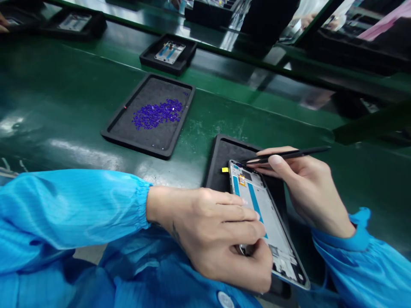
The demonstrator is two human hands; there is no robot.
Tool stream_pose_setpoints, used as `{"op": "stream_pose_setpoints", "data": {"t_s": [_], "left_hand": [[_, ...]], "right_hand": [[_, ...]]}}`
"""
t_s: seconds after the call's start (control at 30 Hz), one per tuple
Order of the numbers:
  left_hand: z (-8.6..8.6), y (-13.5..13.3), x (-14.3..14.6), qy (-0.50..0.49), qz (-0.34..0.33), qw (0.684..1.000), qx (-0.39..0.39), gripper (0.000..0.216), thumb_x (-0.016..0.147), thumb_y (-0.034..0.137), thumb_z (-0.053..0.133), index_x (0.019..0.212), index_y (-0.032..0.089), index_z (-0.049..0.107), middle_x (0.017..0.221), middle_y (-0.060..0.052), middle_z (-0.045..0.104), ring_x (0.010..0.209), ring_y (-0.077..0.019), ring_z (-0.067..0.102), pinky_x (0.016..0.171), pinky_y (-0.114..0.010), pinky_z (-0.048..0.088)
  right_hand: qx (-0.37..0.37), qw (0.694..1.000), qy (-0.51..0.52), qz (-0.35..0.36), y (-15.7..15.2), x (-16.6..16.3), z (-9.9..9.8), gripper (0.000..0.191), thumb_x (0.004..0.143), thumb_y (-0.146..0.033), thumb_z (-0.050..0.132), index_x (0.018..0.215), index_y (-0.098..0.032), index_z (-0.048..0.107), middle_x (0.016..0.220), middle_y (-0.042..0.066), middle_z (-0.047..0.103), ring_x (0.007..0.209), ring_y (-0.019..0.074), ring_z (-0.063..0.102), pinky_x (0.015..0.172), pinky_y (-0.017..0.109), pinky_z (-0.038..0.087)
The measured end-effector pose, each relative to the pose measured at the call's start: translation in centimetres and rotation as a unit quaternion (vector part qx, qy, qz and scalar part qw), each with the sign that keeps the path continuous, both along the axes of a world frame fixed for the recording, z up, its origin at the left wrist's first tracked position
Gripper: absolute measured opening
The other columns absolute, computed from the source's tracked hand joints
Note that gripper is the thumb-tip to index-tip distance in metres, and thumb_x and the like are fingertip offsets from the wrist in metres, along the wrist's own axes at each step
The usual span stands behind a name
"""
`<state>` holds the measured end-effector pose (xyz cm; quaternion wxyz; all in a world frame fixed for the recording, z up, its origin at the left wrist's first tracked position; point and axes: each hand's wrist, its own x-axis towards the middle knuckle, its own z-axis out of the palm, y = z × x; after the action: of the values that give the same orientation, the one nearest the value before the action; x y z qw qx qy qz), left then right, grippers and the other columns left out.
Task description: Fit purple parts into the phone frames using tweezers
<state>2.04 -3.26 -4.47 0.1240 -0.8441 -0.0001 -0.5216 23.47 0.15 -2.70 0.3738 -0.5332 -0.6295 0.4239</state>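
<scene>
My left hand (pixel 221 233) grips the near left edge of a phone frame (pixel 268 220), fingers curled over its side and thumb beneath. The frame is silver-white with blue strips and a small orange part near its far end, tilted up over a black tray (pixel 221 164). My right hand (pixel 305 188) pinches black tweezers (pixel 289 155) between thumb and fingers, their tips pointing left at the frame's far end. Both arms wear blue sleeves.
A black tray (pixel 112 128) with a pile of small purple parts (pixel 157 114) lies on the green belt (pixel 64 85) ahead left. Farther back sit another tray with a phone frame (pixel 169 52) and a third tray (pixel 75 22) at far left.
</scene>
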Motion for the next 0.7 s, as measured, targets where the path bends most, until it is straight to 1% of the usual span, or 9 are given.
{"op": "stream_pose_setpoints", "data": {"t_s": [0.13,0.27,0.4,0.53,0.7], "left_hand": [[0.27,-0.07,0.01,0.006,0.001,1.0,-0.007,0.031,0.091,0.016,0.051,0.071,0.02,0.074,0.075,-0.002,0.074,0.07,-0.0149,0.071,0.064,-0.024,0.063],[0.31,-0.02,0.03,-0.005,0.002,1.0,-0.003,0.031,0.092,0.016,0.052,0.071,0.02,0.074,0.075,-0.002,0.074,0.069,-0.015,0.071,0.064,-0.024,0.063],[0.1,-0.05,0.0,0.0,0.01,1.0,0.003,0.028,0.091,0.016,0.054,0.072,0.02,0.073,0.077,-0.003,0.074,0.073,-0.0158,0.072,0.068,-0.025,0.063],[0.12,-0.15,-0.08,0.008,0.01,1.0,0.004,0.029,0.093,0.021,0.054,0.072,0.021,0.074,0.077,-0.002,0.074,0.071,-0.015,0.071,0.066,-0.024,0.063],[0.23,-0.21,-0.08,0.009,0.009,1.0,-0.004,0.029,0.091,0.018,0.053,0.071,0.02,0.075,0.078,-0.003,0.075,0.07,-0.0149,0.071,0.065,-0.024,0.062]], "right_hand": [[0.003,1.0,-0.002,-0.004,-0.08,-0.04,0.03,0.02,0.09,-0.043,0.07,0.097,-0.025,0.073,0.092,0.004,0.074,0.089,0.0251,0.074,0.086,0.042,0.062],[0.055,0.997,-0.059,0.0,-0.35,0.06,0.3,0.017,0.09,-0.043,0.069,0.093,-0.027,0.075,0.1,0.003,0.072,0.087,0.0236,0.072,0.083,0.04,0.062],[0.088,0.991,-0.102,0.013,-0.38,0.28,0.42,0.018,0.091,-0.044,0.066,0.092,-0.028,0.075,0.101,0.003,0.071,0.085,0.0234,0.07,0.077,0.038,0.06],[0.098,0.987,-0.125,0.029,-0.23,0.43,0.43,0.022,0.092,-0.044,0.065,0.091,-0.025,0.075,0.102,0.004,0.071,0.086,0.0227,0.068,0.078,0.037,0.057],[0.107,0.984,-0.134,0.042,-0.12,0.46,0.5,0.024,0.093,-0.042,0.065,0.09,-0.021,0.075,0.102,0.006,0.071,0.087,0.0194,0.067,0.075,0.03,0.055]]}}
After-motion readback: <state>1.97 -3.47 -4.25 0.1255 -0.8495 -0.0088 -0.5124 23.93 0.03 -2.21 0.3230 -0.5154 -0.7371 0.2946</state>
